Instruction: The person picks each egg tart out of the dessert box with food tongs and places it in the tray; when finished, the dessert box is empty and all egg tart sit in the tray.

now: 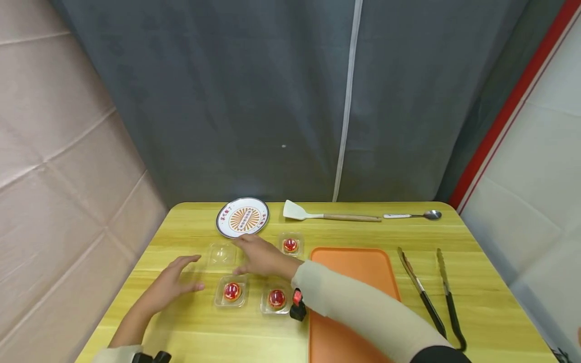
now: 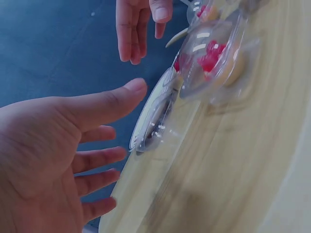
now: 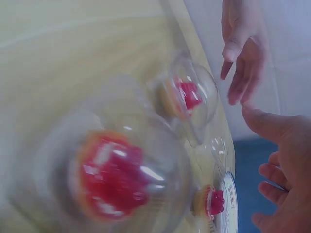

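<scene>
Three clear plastic boxes, each with a red-topped tart, stand on the table: a front left one (image 1: 232,291), a front right one (image 1: 277,299) and one farther back (image 1: 290,245). A clear box (image 1: 222,254) with no red visible lies behind the front left one. My left hand (image 1: 168,286) (image 2: 53,150) is left of the boxes, fingers spread and holding nothing. Among the boxes, near the plate's front edge, reaches my right hand (image 1: 263,257) (image 3: 286,165), its fingers apart with nothing between them. Whether its fingertips touch the plate, I cannot tell.
A patterned white plate (image 1: 245,218) lies at the back left. Right of it are a white spatula (image 1: 296,210) and a spoon (image 1: 432,215). An orange tray (image 1: 358,262) lies beneath my right forearm, with black-handled tongs (image 1: 426,297) to its right.
</scene>
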`<state>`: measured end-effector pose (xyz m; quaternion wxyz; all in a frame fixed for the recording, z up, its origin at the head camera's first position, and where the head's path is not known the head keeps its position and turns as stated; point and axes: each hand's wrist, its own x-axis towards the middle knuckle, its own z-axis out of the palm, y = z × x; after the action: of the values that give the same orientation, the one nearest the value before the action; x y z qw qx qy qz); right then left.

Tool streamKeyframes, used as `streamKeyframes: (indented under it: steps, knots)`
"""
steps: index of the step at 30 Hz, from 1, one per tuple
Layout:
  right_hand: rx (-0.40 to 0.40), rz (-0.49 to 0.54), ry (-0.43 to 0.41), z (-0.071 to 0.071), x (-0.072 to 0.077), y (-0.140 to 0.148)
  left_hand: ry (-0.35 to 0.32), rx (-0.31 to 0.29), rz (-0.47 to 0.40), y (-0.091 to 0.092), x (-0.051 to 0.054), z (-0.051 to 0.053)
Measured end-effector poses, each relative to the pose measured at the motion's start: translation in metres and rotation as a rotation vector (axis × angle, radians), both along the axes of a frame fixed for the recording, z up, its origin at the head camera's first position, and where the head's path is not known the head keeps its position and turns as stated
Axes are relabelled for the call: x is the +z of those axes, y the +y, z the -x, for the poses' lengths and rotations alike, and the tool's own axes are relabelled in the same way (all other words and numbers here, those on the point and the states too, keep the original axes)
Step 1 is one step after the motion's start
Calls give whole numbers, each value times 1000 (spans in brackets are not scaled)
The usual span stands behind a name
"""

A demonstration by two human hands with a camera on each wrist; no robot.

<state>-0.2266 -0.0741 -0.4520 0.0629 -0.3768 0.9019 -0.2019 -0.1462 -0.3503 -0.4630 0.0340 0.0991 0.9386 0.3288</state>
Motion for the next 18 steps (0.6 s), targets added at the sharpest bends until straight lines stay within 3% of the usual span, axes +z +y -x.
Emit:
streamKeyframes:
  steps: [3, 7, 12, 18]
  knots:
    - [36, 29, -23, -14, -2, 8, -3, -46, -54, 6, -4, -13]
    - [106, 30, -25, -30, -5, 17, 5, -97, -115, 16, -15, -22]
    - [201, 2, 15, -44, -13, 19, -20, -94, -179, 27, -28, -28]
    - [225, 7, 2, -54, -20, 21, -42, -81, -217, 36, -37, -30]
